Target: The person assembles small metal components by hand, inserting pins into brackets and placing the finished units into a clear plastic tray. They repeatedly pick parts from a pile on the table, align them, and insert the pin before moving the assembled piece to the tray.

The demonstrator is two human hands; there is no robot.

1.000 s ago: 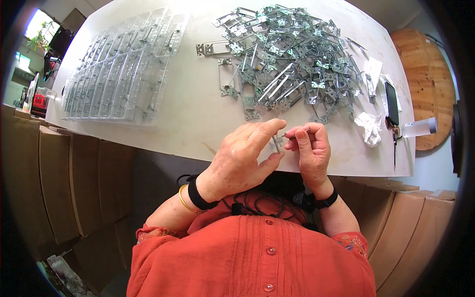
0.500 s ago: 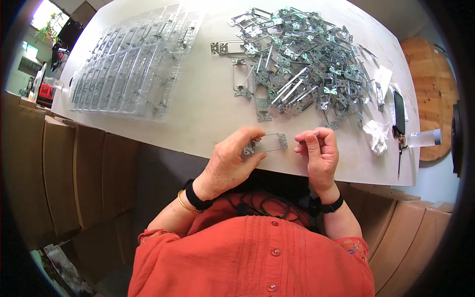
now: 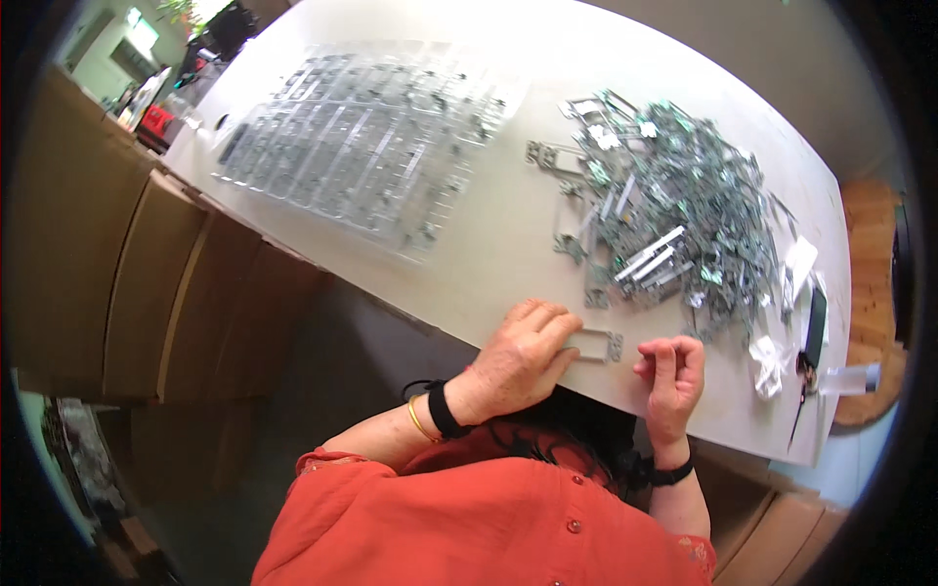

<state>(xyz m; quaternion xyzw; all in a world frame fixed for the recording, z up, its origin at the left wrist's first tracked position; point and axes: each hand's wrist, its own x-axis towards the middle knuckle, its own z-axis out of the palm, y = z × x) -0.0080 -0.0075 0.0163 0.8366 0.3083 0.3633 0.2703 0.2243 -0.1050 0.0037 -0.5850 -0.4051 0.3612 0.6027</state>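
Near the table's front edge, my left hand (image 3: 523, 363) is closed over one end of a thin rectangular metal frame bracket (image 3: 614, 348). The bracket's far end, with its small plate, sticks out to the right past my fingers; its left end is hidden under them. Just right of the bracket and apart from it, my right hand (image 3: 674, 389) is raised with fingers curled and thumb pressed to them. Whatever lies in that pinch is too small or hidden to make out. Beyond both hands rises a heap of similar metal brackets (image 3: 689, 220), tangled together.
On the left of the table lies a clear plastic compartment tray (image 3: 342, 146) with metal parts in it. Along the right side are crumpled white tissue (image 3: 769, 366), a dark phone-like object (image 3: 815, 327) and a clear bottle (image 3: 848, 380). Cardboard boxes (image 3: 147, 283) stand at the left.
The whole view has tilted and shifted, so the table's things sit further right and lower. My left fingers now cover the bracket's near end from above. Both hands stay near the table's front edge.
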